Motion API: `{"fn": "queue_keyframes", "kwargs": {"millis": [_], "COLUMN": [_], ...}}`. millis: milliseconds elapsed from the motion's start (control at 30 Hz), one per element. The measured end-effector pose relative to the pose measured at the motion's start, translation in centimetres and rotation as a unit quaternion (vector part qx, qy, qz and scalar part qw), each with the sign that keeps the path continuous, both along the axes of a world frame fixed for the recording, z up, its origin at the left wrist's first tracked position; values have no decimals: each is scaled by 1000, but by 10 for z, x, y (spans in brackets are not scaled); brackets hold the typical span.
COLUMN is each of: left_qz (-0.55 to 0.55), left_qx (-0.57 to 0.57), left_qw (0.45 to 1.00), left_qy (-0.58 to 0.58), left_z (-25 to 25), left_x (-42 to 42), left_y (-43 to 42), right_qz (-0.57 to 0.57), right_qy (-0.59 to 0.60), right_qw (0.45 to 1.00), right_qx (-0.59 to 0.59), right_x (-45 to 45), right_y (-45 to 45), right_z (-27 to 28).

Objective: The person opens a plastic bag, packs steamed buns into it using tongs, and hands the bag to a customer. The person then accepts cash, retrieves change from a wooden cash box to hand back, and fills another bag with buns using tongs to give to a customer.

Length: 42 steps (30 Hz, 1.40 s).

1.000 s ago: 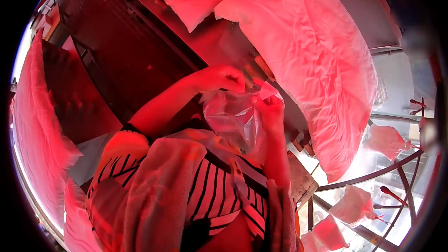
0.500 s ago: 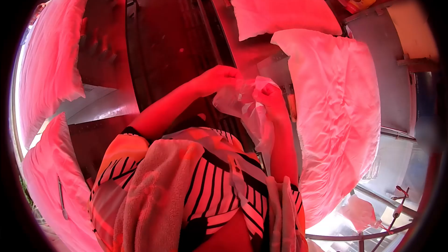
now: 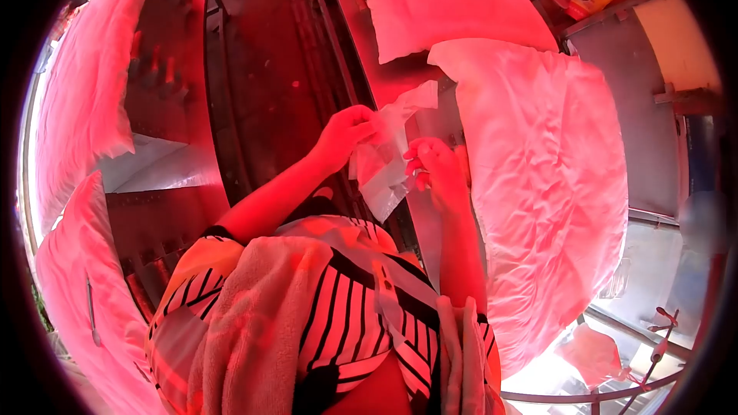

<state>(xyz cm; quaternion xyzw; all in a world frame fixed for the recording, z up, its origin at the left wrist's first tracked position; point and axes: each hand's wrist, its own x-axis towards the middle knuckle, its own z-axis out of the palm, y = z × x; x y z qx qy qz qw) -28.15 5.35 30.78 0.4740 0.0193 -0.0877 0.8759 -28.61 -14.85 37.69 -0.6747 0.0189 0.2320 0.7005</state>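
A thin clear plastic bag [image 3: 390,150] hangs crumpled in front of my body, its upper corner flared away from me. My left hand [image 3: 350,134] pinches the bag at its left side, fingers pressed together. My right hand [image 3: 434,167] is just right of the bag. Its fingers are loosely curled and apart, with the tips close to the bag's edge; whether they touch it I cannot tell. Behind my right hand, a padded quilt [image 3: 542,177] covers the right-hand counter.
Another quilt [image 3: 461,4] lies farther along the right counter. More quilts [image 3: 84,92] cover the left side, beside a dark counter [image 3: 161,54]. Between the counters runs a dark floor [image 3: 265,54]. A hanging bag [image 3: 592,353] and metal rail [image 3: 553,397] are at lower right.
The bag has shifted from beside my right forearm to between my hands, and its top now spreads upward. My right fingers have loosened, and my left hand has moved slightly left.
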Motion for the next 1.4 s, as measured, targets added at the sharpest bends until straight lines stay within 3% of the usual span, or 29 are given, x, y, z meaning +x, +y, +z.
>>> {"fn": "queue_keyframes", "kwargs": {"millis": [33, 133, 200, 300, 333, 400, 433, 467, 500, 533, 567, 633, 733, 833, 867, 933, 1000, 1033, 1133, 1167, 1233, 1267, 1300, 1333, 1367, 1400], "left_qz": [-35, 22, 64, 111, 260, 265, 256, 244, 293, 199, 98, -47, -125, -30, -7, -17, -7, 62, 318, 414, 221, 1, -86, -69, -84, -106], "left_qx": [42, 170, -69, -366, -343, -55, 14, 82, 305, 322, 331, 499, 718, 743, 742, 819, 852, 855, 783, 726, 756, 821, 815, 767, 762, 755], "left_qw": [998, 984, 996, 923, 895, 962, 961, 954, 906, 920, 908, 729, 615, 658, 668, 572, 523, 513, 491, 483, 567, 569, 565, 632, 639, 646], "left_qy": [-30, -50, -10, 44, 117, 49, 100, 154, 36, -104, -237, -467, -301, -118, -52, -42, -20, -48, -209, -262, -239, -32, 96, 93, 55, 20], "left_z": [4, 2, -6, -59, -75, -75, -49, -28, -16, 7, 33, 72, 31, 17, 12, 6, 16, 41, 113, 118, -14, -68, -83, -127, -120, -108], "left_x": [-4, -9, -4, 16, 21, 0, -10, -21, -24, -26, -29, -34, -19, -29, -34, -32, -11, 0, 21, 25, 50, 49, 48, 49, 62, 71], "left_y": [-10, -30, -18, 51, 79, 100, 100, 97, 87, 75, 61, 17, 13, 52, 65, 91, 112, 116, 118, 115, 145, 158, 165, 189, 196, 202], "right_qz": [5, -35, -132, -282, -331, -135, -37, -54, -69, -83, -27, 97, 159, 295, 255, 166, 128, 103, -7, -26, 65, 193, 360, 449, 524, 477], "right_qy": [21, 63, 94, 205, 250, 163, 114, 65, 13, -41, -53, -67, -52, -296, -236, -107, -299, -390, -464, -491, -498, -450, -338, -191, -33, -30], "right_qw": [1000, 984, 943, 841, 796, 855, 866, 926, 968, 989, 995, 993, 979, 908, 930, 922, 858, 811, 778, 761, 735, 729, 739, 773, 783, 827], "right_qx": [-10, 163, 291, 414, 440, 474, 485, 368, 242, 112, 80, 13, 116, -4, -116, -334, -398, -424, -424, -424, -455, -478, -459, -405, -334, -297], "right_x": [1, 7, 3, 12, 19, 22, 21, 20, 21, 23, 22, 14, 11, 29, 30, 33, 87, 110, 130, 133, 143, 148, 152, 161, 175, 199], "right_y": [16, 21, 15, -10, -24, -55, -63, -55, -37, -19, -3, 21, 30, 4, 6, 19, 16, 17, 43, 48, 53, 50, 44, 51, 65, 84], "right_z": [-6, -58, -77, -68, -62, -89, -100, -95, -80, -63, -49, -21, 6, -14, -18, -15, -86, -110, 4, 3, -95, -156, -192, -180, -157, -129]}}
